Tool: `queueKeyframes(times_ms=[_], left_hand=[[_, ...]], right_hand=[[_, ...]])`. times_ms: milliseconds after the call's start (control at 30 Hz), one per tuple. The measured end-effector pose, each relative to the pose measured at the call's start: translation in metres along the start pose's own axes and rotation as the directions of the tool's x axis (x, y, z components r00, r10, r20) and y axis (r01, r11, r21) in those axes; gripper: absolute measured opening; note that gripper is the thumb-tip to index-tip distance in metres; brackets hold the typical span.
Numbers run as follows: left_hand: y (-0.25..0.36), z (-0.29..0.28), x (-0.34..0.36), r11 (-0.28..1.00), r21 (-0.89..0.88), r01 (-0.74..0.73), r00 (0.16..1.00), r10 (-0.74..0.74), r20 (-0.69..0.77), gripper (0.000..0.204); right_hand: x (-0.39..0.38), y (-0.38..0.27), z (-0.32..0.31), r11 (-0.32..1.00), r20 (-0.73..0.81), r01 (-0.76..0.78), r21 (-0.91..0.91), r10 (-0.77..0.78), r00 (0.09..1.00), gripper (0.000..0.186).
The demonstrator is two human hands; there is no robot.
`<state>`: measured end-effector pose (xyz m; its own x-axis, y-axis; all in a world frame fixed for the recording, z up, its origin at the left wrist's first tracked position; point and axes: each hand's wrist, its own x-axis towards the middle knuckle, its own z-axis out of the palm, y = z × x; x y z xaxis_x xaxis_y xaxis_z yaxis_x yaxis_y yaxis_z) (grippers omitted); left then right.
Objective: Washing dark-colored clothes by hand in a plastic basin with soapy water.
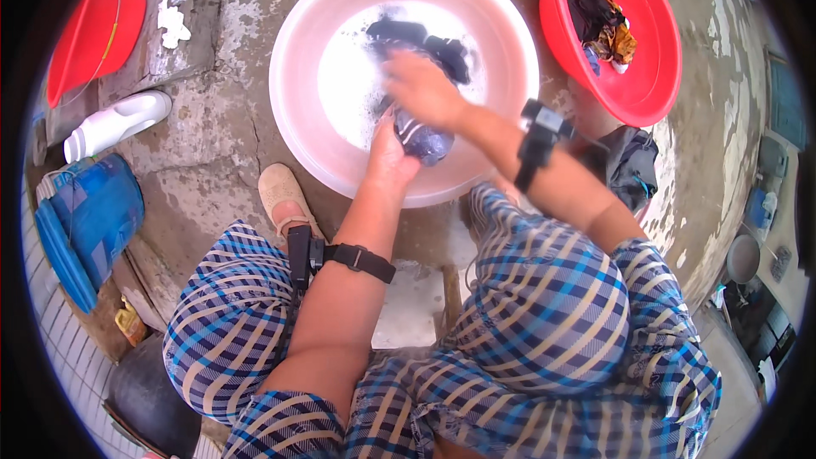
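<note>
I note left hand (393,155) closed round dark cloth (430,146), right hand (422,89) blurred just beyond, grip unclear; wet, loosely gathered fabric could slip into the basin (297,85) beneath.

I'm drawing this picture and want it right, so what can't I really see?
All in the head view:
Right hand: blurred, so its exact shape is unclear.
Dark cloth in the left hand: partly hidden by the right hand.
Clothes in the red basin: anything beneath the top ones is covered.
Round black thing, lower left: partly behind the checked knee.
</note>
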<state>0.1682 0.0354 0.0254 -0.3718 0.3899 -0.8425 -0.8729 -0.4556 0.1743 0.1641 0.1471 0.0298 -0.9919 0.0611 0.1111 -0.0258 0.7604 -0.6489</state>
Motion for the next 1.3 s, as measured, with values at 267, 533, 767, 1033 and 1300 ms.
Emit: queueKeyframes(times_ms=[267,533,767,1033,1300], left_hand=[[0.011,-0.005,-0.010,0.947,-0.142,-0.288,0.955,0.295,0.033,0.040],[0.024,-0.054,0.015,0.972,-0.192,-0.133,0.766,0.224,0.603,0.038],[0.018,0.031,-0.023,0.997,-0.052,-0.048,0.972,0.059,0.227,0.041],[0.020,0.013,-0.004,0.999,-0.051,-0.012,0.974,0.023,0.226,0.043],[0.026,0.020,-0.006,0.960,-0.126,-0.249,0.907,0.277,0.317,0.037]], right_hand=[[-0.005,-0.043,-0.010,0.948,0.183,0.105,0.301,-0.165,0.969,0.045],[-0.004,-0.066,0.006,0.924,0.288,-0.222,0.312,0.131,0.949,0.036],[0.013,0.008,-0.013,0.898,0.121,-0.318,0.305,0.295,0.948,0.032],[0.019,0.024,-0.007,0.985,0.281,0.113,-0.130,-0.073,0.957,0.036],[-0.016,-0.008,-0.007,0.296,0.315,-0.594,0.748,0.630,0.710,0.054]])
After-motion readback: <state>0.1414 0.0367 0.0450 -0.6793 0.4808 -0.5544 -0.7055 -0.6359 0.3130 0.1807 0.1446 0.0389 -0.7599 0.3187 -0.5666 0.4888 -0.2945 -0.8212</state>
